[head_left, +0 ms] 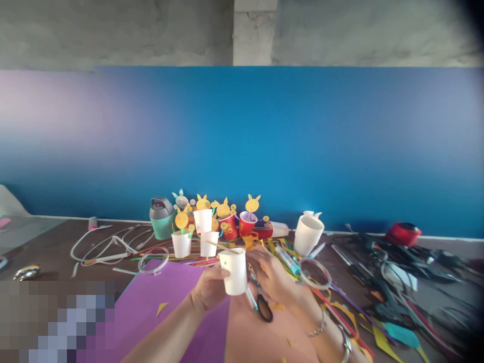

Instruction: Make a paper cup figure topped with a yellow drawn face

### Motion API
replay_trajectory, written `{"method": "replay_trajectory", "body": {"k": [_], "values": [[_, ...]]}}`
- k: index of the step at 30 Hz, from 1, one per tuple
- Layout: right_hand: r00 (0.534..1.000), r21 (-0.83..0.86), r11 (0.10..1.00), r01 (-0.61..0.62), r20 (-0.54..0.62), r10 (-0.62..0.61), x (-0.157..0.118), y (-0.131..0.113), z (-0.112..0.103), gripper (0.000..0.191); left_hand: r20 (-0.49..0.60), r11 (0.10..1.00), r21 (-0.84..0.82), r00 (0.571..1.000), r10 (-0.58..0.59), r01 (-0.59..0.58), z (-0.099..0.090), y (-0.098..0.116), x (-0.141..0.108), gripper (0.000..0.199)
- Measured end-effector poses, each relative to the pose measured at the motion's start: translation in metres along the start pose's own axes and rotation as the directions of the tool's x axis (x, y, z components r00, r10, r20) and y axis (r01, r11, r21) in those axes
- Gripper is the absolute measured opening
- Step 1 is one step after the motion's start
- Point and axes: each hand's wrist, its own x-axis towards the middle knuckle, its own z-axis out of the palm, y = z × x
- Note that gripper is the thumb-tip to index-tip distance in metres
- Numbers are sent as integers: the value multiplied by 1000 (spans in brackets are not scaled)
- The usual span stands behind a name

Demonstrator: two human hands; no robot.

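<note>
My left hand (210, 287) is closed around a white paper cup (235, 275), held upright above the coloured paper. A thin wooden stick (216, 245) slants across the cup's rim; whether it is inside or behind the cup I cannot tell. Close to the cup's right side is my right hand (269, 269), its fingers curled together; what they hold, if anything, is hidden. Below the right hand lie black-handled scissors (264, 308) and a white marker (251, 298). Under both hands are a purple sheet (166, 307) and an orange-pink sheet (257, 338).
Behind the hands stand white cups (181, 245) and red cups (248, 224) with yellow animal-shaped paper figures. A green-grey pot (162, 219) is at left, a white mug (308, 236) at right. A glue gun (397, 302), tape rolls (315, 273), cables and paper scraps lie rightward.
</note>
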Motion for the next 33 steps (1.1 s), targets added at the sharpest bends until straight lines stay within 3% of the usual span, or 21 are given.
{"method": "replay_trajectory", "body": {"k": [3,7,13,19,25,29,31,33], "values": [[994,-124,990,-63,-99,51,-3,5,3,32,-46,995,78,997,59,-55,-1,-4,5,53],[988,-255,957,-135,-103,112,-6,8,8,28,-143,932,313,960,239,-185,3,-11,12,59],[991,-303,943,-134,-25,132,-5,2,8,19,-324,856,498,885,333,-140,1,-14,16,50],[980,-171,969,-176,66,189,-4,13,-20,28,-448,883,406,790,418,-237,-14,-9,20,47],[946,57,951,-303,138,293,-7,32,-56,25,-437,850,447,761,479,-278,-22,-4,22,48],[904,148,893,-424,119,410,-10,42,-82,31,-487,848,423,710,509,-319,-22,-2,23,55],[887,202,864,-461,63,458,-10,43,-89,34,-474,862,391,732,489,-323,-20,-2,23,54],[897,220,873,-435,26,441,-8,39,-87,28,-431,897,336,800,417,-287,-17,-4,21,50]]}}
